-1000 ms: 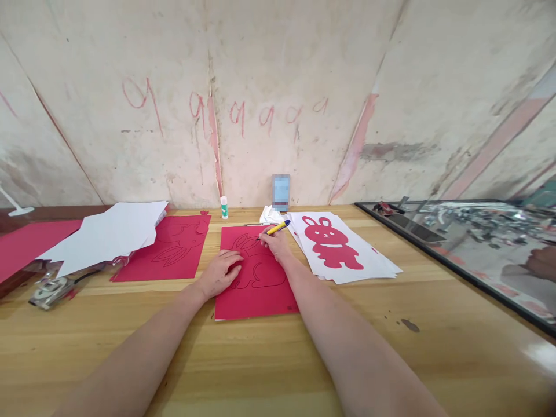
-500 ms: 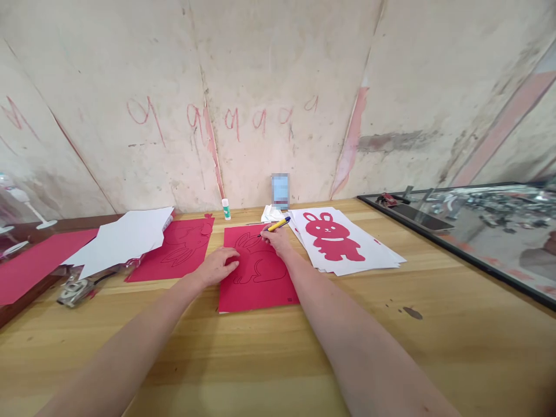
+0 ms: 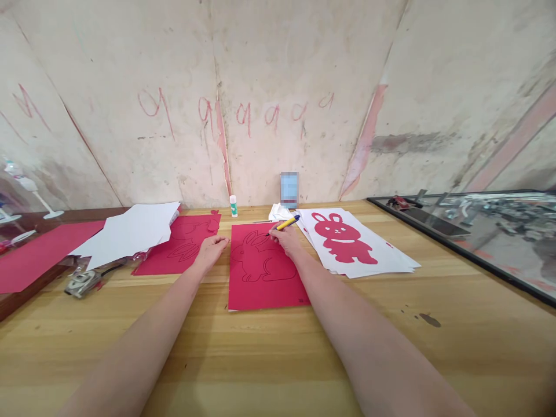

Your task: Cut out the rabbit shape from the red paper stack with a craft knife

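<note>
My right hand (image 3: 284, 238) grips a yellow pen-shaped tool (image 3: 285, 223) with a dark blue end. Its dark tip points down-left at the upper part of a red paper sheet (image 3: 260, 296); I cannot tell whether it touches. On this sheet is the black outline of a rabbit, partly covered by my right hand and forearm. Just off the sheet's left edge, my left hand (image 3: 212, 250) is closed, thumb and fingertips pinched together. Whatever they may hold is too small to make out.
White sheets (image 3: 395, 262) with a red rabbit cut-out (image 3: 345, 238) lie right. Another red sheet (image 3: 160, 262), white papers (image 3: 125, 229) and a tape measure (image 3: 81, 282) lie left. A glue stick (image 3: 233, 207), tissue (image 3: 278, 214) and phone (image 3: 289, 190) stand behind; a glass-topped frame (image 3: 456, 246) is far right.
My left hand has drawn back left off the red sheet, its fingers now pinched. My right hand keeps the yellow tool near the rabbit's upper part. The whole view has shifted slightly.
</note>
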Demonstrator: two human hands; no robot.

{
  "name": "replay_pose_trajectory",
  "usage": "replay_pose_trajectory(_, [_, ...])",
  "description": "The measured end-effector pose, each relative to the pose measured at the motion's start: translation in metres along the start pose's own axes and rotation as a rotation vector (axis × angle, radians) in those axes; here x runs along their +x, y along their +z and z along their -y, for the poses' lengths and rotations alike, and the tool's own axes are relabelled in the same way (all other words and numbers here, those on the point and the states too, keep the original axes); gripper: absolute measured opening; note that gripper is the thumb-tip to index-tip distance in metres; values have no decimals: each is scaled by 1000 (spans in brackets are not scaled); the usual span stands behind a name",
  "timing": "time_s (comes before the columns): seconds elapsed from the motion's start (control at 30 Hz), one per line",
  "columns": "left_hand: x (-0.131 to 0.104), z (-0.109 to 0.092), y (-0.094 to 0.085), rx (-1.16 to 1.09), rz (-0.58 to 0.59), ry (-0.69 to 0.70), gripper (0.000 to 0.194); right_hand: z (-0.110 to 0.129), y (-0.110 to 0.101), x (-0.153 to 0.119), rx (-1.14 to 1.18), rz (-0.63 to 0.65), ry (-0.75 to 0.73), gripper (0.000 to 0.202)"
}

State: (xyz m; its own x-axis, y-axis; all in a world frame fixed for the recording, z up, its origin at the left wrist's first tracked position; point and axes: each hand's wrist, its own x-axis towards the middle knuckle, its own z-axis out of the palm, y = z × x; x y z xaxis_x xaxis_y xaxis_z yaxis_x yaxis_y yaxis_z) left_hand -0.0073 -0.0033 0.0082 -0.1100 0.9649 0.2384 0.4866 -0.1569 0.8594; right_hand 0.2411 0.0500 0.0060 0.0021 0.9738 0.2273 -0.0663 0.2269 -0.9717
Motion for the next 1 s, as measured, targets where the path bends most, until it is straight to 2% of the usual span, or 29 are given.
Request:
replay_pose_trajectory(0.3, [-9,6,2,-9,-12,52,28,0,-1,-1,5,-18,22,18])
replay_pose_trajectory(0.63, [-17,3,5,162,58,159,30,12,2,-4,79,-28,-13,20])
replay_pose_trajectory(1.0, [-20,-3,7,367,77,280,33,-9,-7,2,-101,23,-62,12])
